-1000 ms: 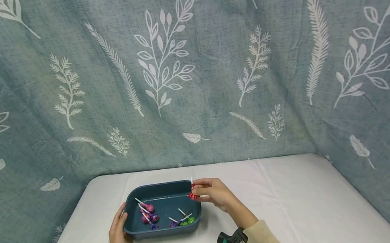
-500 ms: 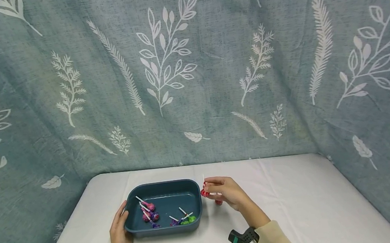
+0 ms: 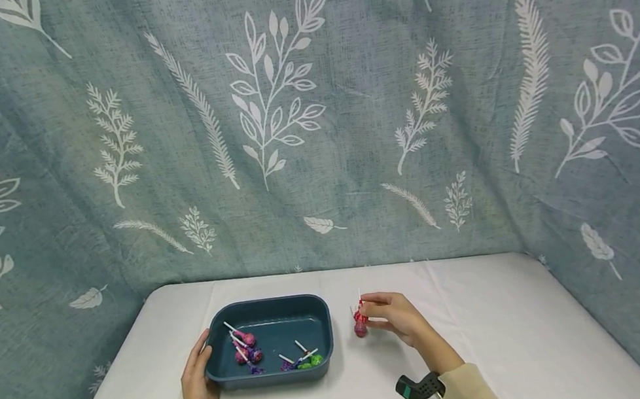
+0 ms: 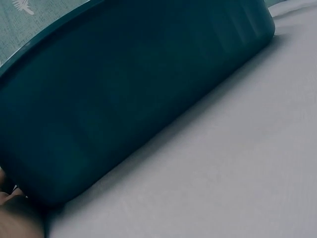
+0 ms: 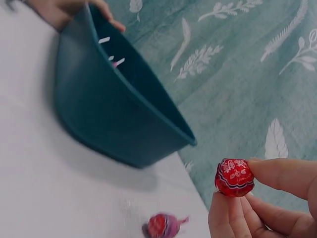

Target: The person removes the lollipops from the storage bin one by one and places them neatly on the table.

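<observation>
My right hand (image 3: pixel 395 319) pinches a red-wrapped lollipop (image 5: pixel 234 177) between thumb and fingers, with the white stick pointing up in the head view. Below it, a red and purple lollipop (image 5: pixel 163 225) lies on the white table, to the right of a dark teal bin (image 3: pixel 272 379). My left hand (image 3: pixel 198 388) rests against the bin's left end, its fingers along the outer wall near the rim. Inside the bin, pink and purple lollipops (image 3: pixel 247 349) lie at the left, and purple and green lollipops (image 3: pixel 309 361) near the front right.
The white-covered table (image 3: pixel 489 331) extends right of the bin and in front of it. A green-grey curtain (image 3: pixel 347 124) with white leaf prints hangs behind and at both sides. A black wrist device (image 3: pixel 420 388) sits on the right wrist.
My right hand has carried the red lollipop from over the bin's right edge rightward, to above the table. The lollipop lying there has come into view. The left hand stays at the bin.
</observation>
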`<state>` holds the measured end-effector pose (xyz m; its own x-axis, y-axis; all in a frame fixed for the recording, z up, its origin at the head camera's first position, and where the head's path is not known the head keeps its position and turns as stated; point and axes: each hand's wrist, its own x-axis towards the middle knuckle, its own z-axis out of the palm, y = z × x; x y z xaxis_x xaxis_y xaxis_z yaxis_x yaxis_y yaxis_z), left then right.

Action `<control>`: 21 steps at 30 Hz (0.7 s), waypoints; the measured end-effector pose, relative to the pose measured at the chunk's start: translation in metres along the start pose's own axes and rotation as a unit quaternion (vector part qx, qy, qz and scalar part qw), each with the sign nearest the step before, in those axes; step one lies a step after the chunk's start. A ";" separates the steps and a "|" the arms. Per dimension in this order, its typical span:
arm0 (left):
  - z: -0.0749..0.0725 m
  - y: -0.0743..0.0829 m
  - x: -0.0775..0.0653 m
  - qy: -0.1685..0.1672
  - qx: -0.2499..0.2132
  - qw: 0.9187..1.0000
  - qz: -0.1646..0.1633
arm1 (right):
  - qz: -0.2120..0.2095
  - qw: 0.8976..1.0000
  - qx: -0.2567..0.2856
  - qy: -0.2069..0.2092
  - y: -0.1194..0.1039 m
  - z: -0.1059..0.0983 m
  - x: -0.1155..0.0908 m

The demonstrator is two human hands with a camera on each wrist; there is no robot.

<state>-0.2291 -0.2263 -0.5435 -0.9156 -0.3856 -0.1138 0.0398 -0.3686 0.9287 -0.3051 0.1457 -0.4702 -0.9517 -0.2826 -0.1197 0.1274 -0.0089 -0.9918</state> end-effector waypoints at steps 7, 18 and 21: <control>0.000 -0.001 0.002 0.010 0.005 1.000 -0.006 | 0.011 0.999 -0.037 0.032 0.012 -0.014 0.008; 0.001 -0.002 0.001 0.008 0.010 1.000 -0.001 | 0.032 0.996 -0.067 0.058 0.036 -0.024 0.020; 0.000 -0.002 0.001 0.003 0.009 1.000 0.003 | 0.039 0.995 -0.066 0.060 0.039 -0.023 0.021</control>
<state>-0.2301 -0.2257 -0.5458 -0.9127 -0.3933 -0.1112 0.0372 -0.3510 0.9356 -0.3264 0.1618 -0.5126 -0.9680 -0.1611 -0.1926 0.1713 0.1368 -0.9757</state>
